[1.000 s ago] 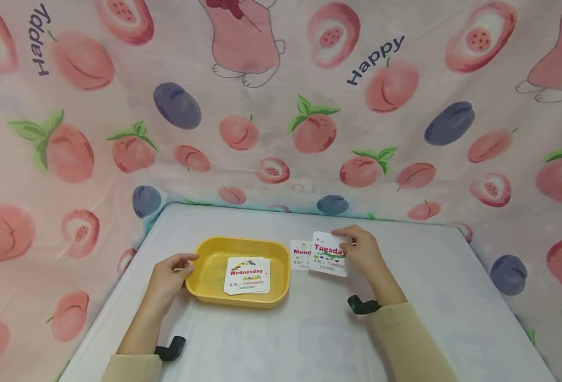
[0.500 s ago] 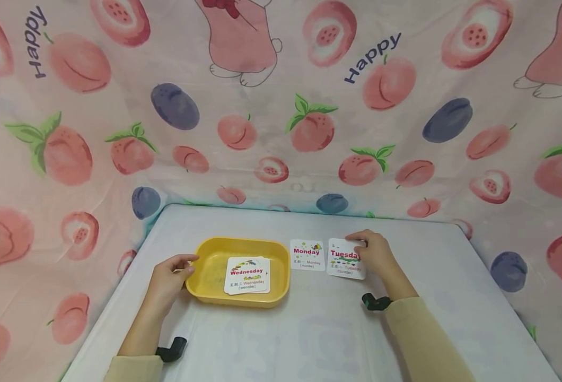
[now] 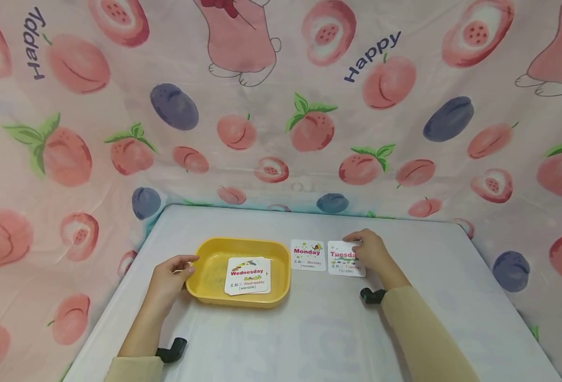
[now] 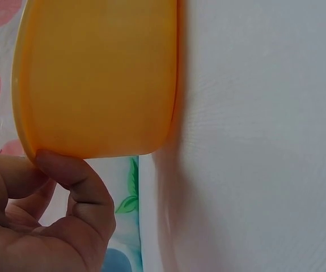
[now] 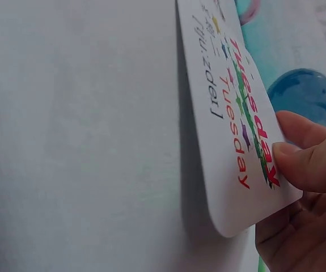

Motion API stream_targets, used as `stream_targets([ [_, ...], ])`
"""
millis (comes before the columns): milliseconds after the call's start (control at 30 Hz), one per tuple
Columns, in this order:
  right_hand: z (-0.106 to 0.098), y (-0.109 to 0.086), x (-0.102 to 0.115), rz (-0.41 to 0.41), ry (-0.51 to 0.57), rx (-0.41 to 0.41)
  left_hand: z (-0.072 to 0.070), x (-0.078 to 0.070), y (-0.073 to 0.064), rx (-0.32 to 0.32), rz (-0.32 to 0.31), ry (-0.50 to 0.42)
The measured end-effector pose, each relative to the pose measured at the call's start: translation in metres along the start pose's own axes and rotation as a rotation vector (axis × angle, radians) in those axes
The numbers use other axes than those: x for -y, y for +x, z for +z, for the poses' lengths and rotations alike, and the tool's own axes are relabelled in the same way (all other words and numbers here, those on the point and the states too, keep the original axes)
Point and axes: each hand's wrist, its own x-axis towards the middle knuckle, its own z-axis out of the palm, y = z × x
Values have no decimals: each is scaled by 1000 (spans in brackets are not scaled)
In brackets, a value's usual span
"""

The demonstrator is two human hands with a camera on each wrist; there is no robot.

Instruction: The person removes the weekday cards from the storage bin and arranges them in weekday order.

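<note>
My left hand pinches the left rim of a yellow plastic tray, thumb and fingers at its edge in the left wrist view. Inside the tray lies a small stack of cards with the Wednesday card on top. Right of the tray, the Monday card lies face up on the table. Beside it, my right hand grips the Tuesday card by its right side. In the right wrist view the thumb presses its face, and a shadow runs along its near edge.
A white-covered table carries everything. Behind it and at the sides hangs a pink fruit-print cloth. Dark camera mounts sit on both wrists.
My right hand has carried the Tuesday card rightward from over the Monday card and lowered it beside that card. The Monday card is now fully uncovered. The left hand and tray look unchanged.
</note>
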Motion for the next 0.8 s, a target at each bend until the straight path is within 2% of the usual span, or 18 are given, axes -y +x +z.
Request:
stream_targets([
  [333, 6, 9, -1, 11, -32, 5, -2, 1, 1, 9, 20, -24],
  [800, 15, 16, -1, 1, -67, -73, -1, 3, 2, -9, 34, -25],
])
